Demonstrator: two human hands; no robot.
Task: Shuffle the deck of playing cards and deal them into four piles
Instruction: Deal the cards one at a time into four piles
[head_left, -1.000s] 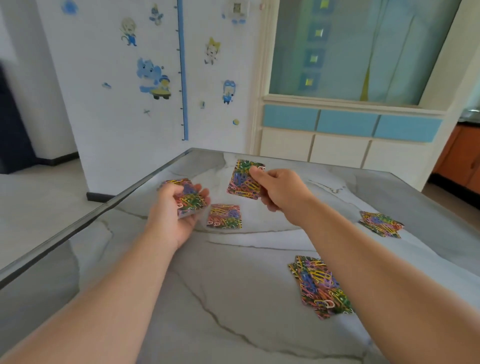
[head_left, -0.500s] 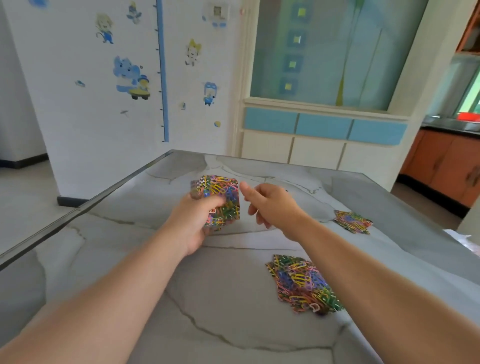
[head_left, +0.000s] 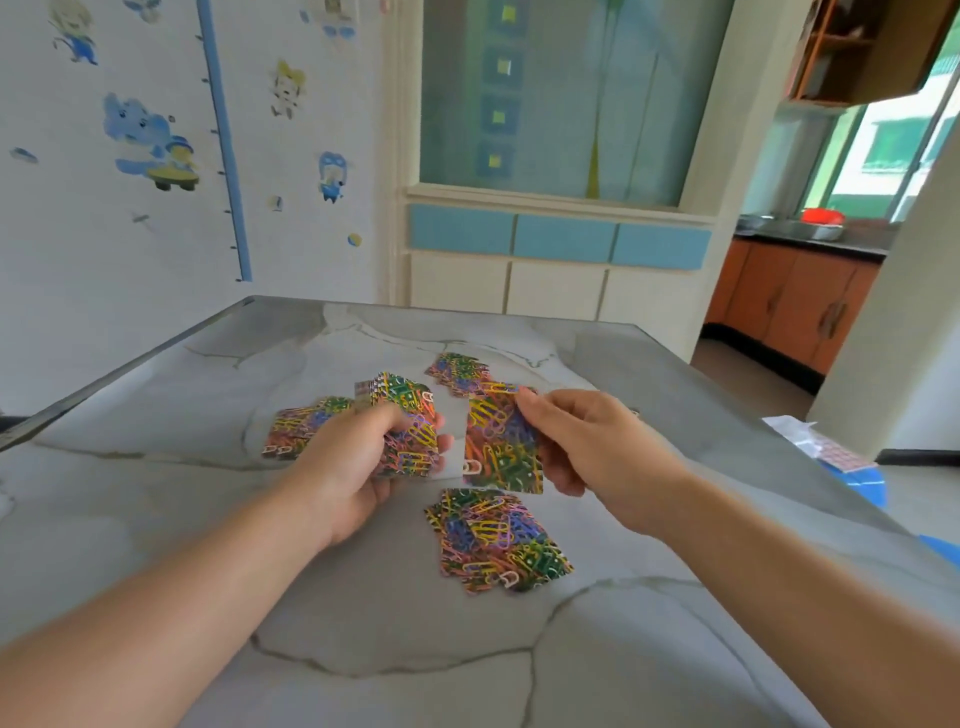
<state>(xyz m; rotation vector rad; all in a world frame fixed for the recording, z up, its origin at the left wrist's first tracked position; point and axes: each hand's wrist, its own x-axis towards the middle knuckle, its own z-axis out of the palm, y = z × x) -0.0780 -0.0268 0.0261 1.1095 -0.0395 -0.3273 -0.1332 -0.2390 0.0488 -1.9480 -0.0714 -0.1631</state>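
Left hand (head_left: 358, 467) clamps the deck (head_left: 408, 423); right hand (head_left: 587, 441) pinches one card (head_left: 498, 447) just beside it; piles (head_left: 496, 540) lie below and beyond on the counter (head_left: 363, 649).

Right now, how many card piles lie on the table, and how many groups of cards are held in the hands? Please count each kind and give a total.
Piles on the table: 3 (left pile, far pile, near pile)
Groups in hands: 2 (deck in left hand, card in right hand)
Total: 5
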